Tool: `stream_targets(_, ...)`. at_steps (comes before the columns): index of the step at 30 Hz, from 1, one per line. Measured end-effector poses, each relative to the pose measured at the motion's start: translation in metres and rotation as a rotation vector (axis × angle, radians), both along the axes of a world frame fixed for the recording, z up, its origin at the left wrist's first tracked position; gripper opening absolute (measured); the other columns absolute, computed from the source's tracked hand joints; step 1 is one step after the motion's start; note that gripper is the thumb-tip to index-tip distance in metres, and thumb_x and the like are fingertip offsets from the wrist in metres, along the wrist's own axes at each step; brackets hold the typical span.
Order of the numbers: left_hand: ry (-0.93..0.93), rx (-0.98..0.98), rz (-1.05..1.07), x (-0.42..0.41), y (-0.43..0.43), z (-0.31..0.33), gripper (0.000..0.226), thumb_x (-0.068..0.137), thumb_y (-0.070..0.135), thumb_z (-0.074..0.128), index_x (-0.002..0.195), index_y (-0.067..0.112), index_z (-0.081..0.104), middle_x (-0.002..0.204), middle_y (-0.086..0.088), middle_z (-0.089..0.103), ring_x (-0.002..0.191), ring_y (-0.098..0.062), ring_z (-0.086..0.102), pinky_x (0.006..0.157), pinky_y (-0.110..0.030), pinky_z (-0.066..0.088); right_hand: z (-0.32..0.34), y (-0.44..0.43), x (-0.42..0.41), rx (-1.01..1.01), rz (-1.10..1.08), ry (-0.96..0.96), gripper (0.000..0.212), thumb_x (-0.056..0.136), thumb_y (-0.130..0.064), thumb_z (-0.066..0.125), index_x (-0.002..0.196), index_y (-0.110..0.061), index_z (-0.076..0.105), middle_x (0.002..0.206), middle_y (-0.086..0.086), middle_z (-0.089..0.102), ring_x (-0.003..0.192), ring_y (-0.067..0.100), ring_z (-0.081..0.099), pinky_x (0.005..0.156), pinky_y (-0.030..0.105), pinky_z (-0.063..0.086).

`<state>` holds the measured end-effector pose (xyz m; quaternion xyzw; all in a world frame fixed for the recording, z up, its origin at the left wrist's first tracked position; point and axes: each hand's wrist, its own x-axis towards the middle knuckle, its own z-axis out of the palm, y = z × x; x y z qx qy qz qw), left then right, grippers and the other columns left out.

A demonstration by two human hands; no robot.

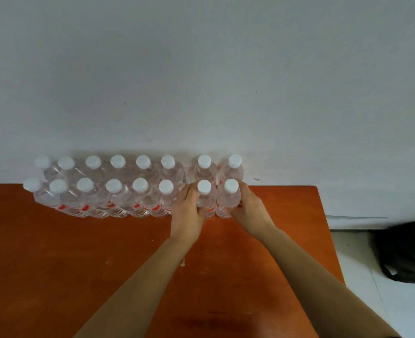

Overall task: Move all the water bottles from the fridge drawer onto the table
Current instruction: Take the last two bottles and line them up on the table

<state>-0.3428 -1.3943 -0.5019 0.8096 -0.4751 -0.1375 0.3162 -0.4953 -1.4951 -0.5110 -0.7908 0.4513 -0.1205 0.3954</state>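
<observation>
The water bottles are standing upright in two rows of eight along the far edge of the orange table, white caps up, pretty much against the white wall. The person's left hand is wrapped round the second-to-last front bottle, and the right hand grips the end front bottle just beside it. Off to the right, a black bag sits on the floor.
</observation>
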Motion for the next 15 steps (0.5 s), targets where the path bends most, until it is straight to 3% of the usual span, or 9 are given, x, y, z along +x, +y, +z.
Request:
stream_targets(5, 0.022, 0.036, -0.007, -0.004, 0.005, 0.015, 0.069, 0.084, 0.023, 0.077, 0.142, 0.02, 0.04, 0.142, -0.002, 0.049, 0.128, -0.021, 0.051, 0.103, -0.039, 0.048, 0.016, 0.001, -0.005, 0.065, -0.018, -0.12, 0.101, 0.08, -0.022, 0.079, 0.154, -0.035, 0.012, 0.148, -0.001, 0.047, 0.131, 0.019, 0.05, 0.1, 0.038, 0.049)
stream_targets(7, -0.006, 0.022, -0.027, -0.003, 0.007, 0.03, 0.072, 0.088, 0.03, 0.072, 0.147, 0.024, 0.032, 0.146, -0.001, 0.045, 0.128, -0.02, 0.051, 0.102, -0.038, 0.048, 0.031, 0.001, -0.008, 0.013, -0.004, -0.123, 0.096, 0.083, -0.028, 0.076, 0.156, -0.027, 0.013, 0.156, -0.001, 0.037, 0.139, 0.02, 0.041, 0.106, 0.035, 0.041)
stream_targets(10, -0.068, -0.036, -0.017, -0.002, 0.011, 0.062, 0.066, 0.094, 0.036, 0.062, 0.15, 0.022, 0.03, 0.147, -0.001, 0.044, 0.131, -0.018, 0.047, 0.106, -0.037, 0.045, 0.062, -0.004, -0.021, -0.114, -0.016, -0.107, 0.083, 0.093, -0.043, 0.064, 0.157, -0.023, 0.015, 0.162, 0.003, 0.026, 0.145, 0.022, 0.035, 0.113, 0.045, 0.039)
stream_targets(13, -0.198, -0.085, 0.008, -0.007, 0.015, 0.101, 0.061, 0.1, 0.044, 0.048, 0.15, 0.018, 0.029, 0.153, -0.005, 0.038, 0.139, -0.023, 0.039, 0.109, -0.044, 0.042, 0.101, -0.008, -0.041, -0.395, -0.053, -0.059, 0.065, 0.102, -0.051, 0.04, 0.157, -0.023, 0.019, 0.165, 0.005, 0.018, 0.149, 0.025, 0.026, 0.117, 0.047, 0.033)
stream_targets(15, -0.32, -0.111, 0.022, -0.019, 0.017, 0.128, 0.061, 0.102, 0.05, 0.037, 0.152, 0.017, 0.026, 0.156, -0.008, 0.034, 0.144, -0.026, 0.032, 0.113, -0.048, 0.036, 0.126, -0.008, -0.058, -0.597, -0.109, -0.041, 0.061, 0.105, -0.05, 0.035, 0.156, -0.021, 0.021, 0.165, 0.009, 0.017, 0.151, 0.027, 0.02, 0.12, 0.048, 0.026)
